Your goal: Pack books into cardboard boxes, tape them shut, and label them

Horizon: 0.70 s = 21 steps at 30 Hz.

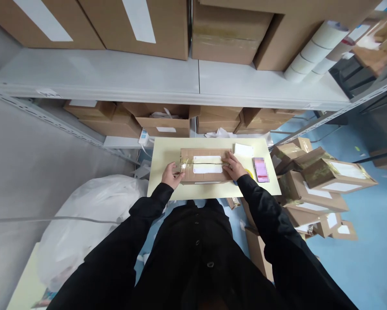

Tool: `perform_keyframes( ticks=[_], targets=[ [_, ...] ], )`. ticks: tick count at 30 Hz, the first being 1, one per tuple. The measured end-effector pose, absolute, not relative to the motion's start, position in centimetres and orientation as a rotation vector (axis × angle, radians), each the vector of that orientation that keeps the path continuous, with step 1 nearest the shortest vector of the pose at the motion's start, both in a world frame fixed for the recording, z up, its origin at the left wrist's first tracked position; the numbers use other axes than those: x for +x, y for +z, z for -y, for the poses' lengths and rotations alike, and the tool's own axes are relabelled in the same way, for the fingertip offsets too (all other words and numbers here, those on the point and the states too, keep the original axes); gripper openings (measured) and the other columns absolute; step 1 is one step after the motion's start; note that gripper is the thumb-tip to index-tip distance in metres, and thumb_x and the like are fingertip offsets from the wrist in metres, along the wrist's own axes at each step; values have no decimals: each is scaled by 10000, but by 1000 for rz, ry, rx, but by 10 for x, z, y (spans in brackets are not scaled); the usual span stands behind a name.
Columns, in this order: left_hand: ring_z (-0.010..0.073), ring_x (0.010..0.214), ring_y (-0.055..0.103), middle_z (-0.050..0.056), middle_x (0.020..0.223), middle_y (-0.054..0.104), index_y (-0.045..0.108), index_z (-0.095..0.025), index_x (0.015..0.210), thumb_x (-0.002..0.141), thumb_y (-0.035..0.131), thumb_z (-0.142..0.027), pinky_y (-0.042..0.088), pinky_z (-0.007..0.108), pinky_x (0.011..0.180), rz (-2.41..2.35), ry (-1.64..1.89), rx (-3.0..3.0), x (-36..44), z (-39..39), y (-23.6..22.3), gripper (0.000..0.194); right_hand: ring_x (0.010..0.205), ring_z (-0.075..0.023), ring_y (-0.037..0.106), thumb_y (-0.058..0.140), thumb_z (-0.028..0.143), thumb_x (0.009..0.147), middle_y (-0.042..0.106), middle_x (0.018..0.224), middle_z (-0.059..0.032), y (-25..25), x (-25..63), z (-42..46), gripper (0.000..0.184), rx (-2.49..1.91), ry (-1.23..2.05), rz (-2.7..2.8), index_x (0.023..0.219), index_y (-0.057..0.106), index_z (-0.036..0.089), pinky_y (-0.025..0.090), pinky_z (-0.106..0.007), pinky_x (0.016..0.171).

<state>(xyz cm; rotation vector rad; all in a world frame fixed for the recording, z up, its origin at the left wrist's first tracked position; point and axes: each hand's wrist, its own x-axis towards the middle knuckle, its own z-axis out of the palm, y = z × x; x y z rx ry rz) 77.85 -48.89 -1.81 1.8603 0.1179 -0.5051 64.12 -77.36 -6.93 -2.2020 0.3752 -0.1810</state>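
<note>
A flat cardboard box [206, 151] with a white label [207, 164] lies on a small pale yellow table [167, 148]. Clear tape crosses the box's left end. My left hand [171, 174] is curled at that left end, its fingers pinched on the tape. My right hand [233, 166] lies on the box's right end, fingers pressed down flat on the cardboard. Both arms wear black sleeves.
A white card [243, 150] and a pink phone-sized item [261, 169] lie right of the box. Labelled cartons [322, 189] are heaped on the blue floor at right. A white bag [83, 215] sits at left. Grey shelving [193, 82] with cartons and label rolls [312, 54] stands ahead.
</note>
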Motion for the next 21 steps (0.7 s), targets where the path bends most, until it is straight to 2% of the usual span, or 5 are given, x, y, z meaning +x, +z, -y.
perform_keyframes(
  ticks=[3,7,14,18,21],
  targets=[
    [370,1343,319,179,1444,371,525,-167,1251,504,822,-249,229,466,1115,585,-389,2211,783,495,-7,808,1366,-263,341,593,222,774,335,1489,-72,-72,641,772,338,-2189,-187,-399,1109,635,223,323,-425,1125],
    [411,1412,104,186,1531,207,322,-133,1427,503,786,-551,-30,567,1119,1449,-512,2445,790,513,3,1115,1373,-258,328,599,227,771,346,1485,-66,-68,644,769,315,-2159,-174,-413,1082,648,221,314,-409,1130],
    [311,1419,184,164,1525,237,197,-95,1472,773,457,-646,37,526,1140,1702,-535,2626,791,523,-8,928,1196,-254,528,411,387,881,508,1344,-160,-66,599,803,472,-1979,-340,-920,1284,496,158,482,-395,916],
    [325,1418,174,177,1526,221,175,-74,1474,754,461,-660,8,551,1132,1696,-440,2614,787,518,-16,972,993,-277,625,469,434,851,664,1066,-153,-91,576,798,402,-2135,187,-1240,1107,613,159,469,-397,859],
    [342,1415,169,193,1527,204,152,-58,1475,713,499,-679,-34,573,1121,1687,-416,2596,785,518,-19,1042,1036,-303,605,576,442,795,658,1073,-171,-113,582,774,508,-2266,507,-1242,1200,548,137,402,-433,931]
  ],
)
